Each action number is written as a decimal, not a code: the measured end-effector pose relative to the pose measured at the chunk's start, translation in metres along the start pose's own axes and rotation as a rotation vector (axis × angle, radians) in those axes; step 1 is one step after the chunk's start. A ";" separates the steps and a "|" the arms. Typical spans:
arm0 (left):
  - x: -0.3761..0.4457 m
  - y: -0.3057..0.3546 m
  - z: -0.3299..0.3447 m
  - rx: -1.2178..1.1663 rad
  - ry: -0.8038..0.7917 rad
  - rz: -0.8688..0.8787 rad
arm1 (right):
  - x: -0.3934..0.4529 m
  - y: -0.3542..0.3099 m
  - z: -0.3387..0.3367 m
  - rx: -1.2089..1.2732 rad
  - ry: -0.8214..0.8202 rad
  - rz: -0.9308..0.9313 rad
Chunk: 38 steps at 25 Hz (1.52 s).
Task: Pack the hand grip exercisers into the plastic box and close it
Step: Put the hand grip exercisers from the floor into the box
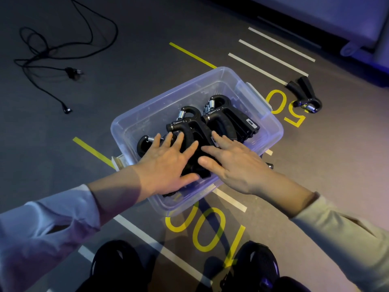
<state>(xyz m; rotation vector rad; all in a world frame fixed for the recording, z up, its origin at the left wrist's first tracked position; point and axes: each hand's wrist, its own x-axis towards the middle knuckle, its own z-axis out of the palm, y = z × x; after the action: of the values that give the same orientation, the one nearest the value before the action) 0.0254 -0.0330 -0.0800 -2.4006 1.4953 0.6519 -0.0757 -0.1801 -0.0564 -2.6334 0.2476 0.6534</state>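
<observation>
A clear plastic box (271,131) stands open on the floor in the middle of the head view, with no lid in sight. Several black hand grip exercisers (227,119) with steel springs lie piled inside it. My left hand (168,163) lies flat with spread fingers on the near exercisers in the box. My right hand (233,163) rests beside it, fingers straight, pressing on the same pile. One more black exerciser (305,94) lies on the floor to the right of the box, out of reach of both hands.
A tangled black cable (52,57) with plugs lies on the floor at the far left. Yellow and white tape lines and the numbers 50 and 100 mark the floor. My black shoes (117,264) are at the bottom. A white structure (357,22) fills the top right.
</observation>
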 end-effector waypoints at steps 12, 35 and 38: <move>-0.004 0.009 0.011 -0.106 -0.049 0.058 | -0.001 -0.010 -0.006 -0.223 -0.151 0.076; 0.166 0.109 -0.098 -0.088 0.432 0.150 | 0.044 0.238 -0.028 0.073 0.694 0.469; 0.186 0.111 -0.089 -0.049 0.446 0.163 | 0.061 0.277 -0.022 0.041 0.624 0.577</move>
<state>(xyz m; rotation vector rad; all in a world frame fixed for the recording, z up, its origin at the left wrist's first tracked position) 0.0184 -0.2665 -0.0897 -2.5998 1.8770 0.1843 -0.0869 -0.4431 -0.1648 -2.6481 1.2099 -0.0473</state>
